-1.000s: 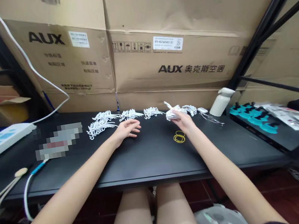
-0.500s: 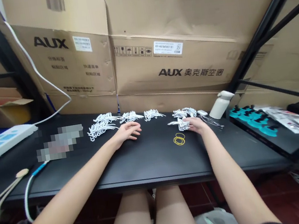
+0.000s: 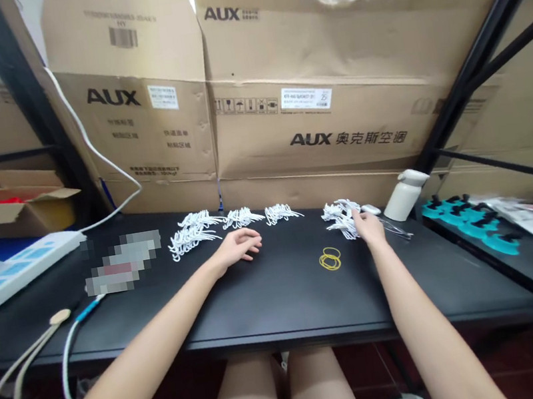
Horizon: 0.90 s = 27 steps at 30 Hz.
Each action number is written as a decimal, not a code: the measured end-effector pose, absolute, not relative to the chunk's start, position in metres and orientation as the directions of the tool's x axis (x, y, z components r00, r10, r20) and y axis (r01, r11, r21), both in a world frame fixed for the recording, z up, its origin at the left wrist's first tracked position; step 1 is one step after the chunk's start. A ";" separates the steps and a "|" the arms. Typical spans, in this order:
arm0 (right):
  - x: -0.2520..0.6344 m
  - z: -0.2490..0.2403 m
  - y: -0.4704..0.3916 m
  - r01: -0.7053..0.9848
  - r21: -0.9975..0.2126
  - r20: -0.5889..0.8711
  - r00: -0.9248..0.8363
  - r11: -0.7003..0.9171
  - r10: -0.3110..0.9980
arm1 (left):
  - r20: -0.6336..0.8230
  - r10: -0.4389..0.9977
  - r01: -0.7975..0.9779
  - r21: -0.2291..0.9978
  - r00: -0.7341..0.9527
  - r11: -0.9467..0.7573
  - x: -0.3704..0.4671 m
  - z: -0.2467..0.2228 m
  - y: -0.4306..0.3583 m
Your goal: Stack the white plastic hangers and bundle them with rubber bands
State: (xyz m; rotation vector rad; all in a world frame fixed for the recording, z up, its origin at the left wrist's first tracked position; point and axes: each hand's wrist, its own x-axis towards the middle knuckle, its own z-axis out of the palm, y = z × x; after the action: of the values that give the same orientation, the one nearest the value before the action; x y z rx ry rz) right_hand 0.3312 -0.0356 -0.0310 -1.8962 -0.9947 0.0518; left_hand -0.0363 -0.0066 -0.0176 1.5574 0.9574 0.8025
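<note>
Right hand (image 3: pixel 368 225) was at the near bunch of white hooked pieces (image 3: pixel 346 227), right-hand part of the tabletop (image 3: pixel 283 301); its fingers sat close together at the bunch's right side, but the hand covered the contact, so could not tell whether they gripped or only touched; left hand (image 3: pixel 239 247) held nothing, fingers loosely curled and a little apart, just in front of the left bunches (image 3: pixel 190 240).

Handling it well, in my judgement, called for a light, even pinch across the whole bunch; hooks looked apt to snag, so lifting strays singly seemed safer than dragging; low, slow finger moves would have spared the bunch behind, which lay very near; the wrist needed care around the glasses (image 3: pixel 397 229) and the small white case (image 3: pixel 370 210); left hand looked well placed out of the way.

Tabletop was black, flat, smooth-looking; yellow bands (image 3: pixel 330 259) lay between the hands, nearer the right; middle bunch (image 3: pixel 282 213) sat toward the back; cream bottle (image 3: pixel 405 196) leaned in view, back right; teal parts (image 3: pixel 478 230) farther right; power strip (image 3: pixel 20 272) far left; printed cardboard (image 3: pixel 348 112) walled the back, inside a black metal frame (image 3: pixel 463 81).
</note>
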 end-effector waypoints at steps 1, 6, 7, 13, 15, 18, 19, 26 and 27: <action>0.329 -0.029 -0.037 0.620 -0.751 0.378 0.684 -0.224 0.624 | 0.016 0.888 0.177 0.978 0.459 -0.109 -0.036 -0.019 -0.007; 0.314 -0.023 -0.037 0.641 -0.747 0.490 0.712 -0.179 0.503 | 0.359 0.851 0.403 0.764 0.385 -0.504 -0.038 -0.018 -0.008; 0.311 -0.023 -0.036 0.646 -0.745 0.503 0.706 -0.163 0.499 | 0.465 0.809 0.486 0.647 0.359 -0.587 -0.040 -0.016 -0.007; 0.303 -0.024 -0.036 0.636 -0.740 0.516 0.746 -0.218 0.421 | 0.631 0.760 0.909 0.209 0.156 -0.360 -0.073 -0.002 0.007; 0.303 -0.024 -0.037 0.623 -0.754 0.505 0.753 -0.209 0.421 | 0.575 0.814 0.969 0.142 0.083 -0.200 -0.084 -0.001 0.012; 0.303 -0.023 -0.036 0.633 -0.757 0.528 0.738 -0.161 0.420 | 0.404 0.915 0.997 0.076 -0.023 -0.008 -0.094 0.000 0.015; 0.303 -0.022 -0.036 0.637 -0.757 0.534 0.733 -0.147 0.421 | 0.327 0.944 0.997 0.075 -0.051 0.028 -0.096 0.001 0.016; 0.301 -0.020 -0.038 0.641 -0.762 0.554 0.719 -0.091 0.419 | 0.133 0.989 0.996 0.074 -0.058 0.049 -0.097 0.000 0.019; 0.301 -0.020 -0.038 0.642 -0.762 0.557 0.719 -0.090 0.416 | 0.139 0.989 0.997 0.069 -0.051 0.041 -0.097 -0.001 0.018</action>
State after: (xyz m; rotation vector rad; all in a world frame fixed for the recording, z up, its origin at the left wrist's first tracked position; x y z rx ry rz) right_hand 0.3009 -0.0381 -0.0197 -1.7170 -0.8487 -0.2323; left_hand -0.0966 0.0182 -0.0006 2.2002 2.3044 0.2334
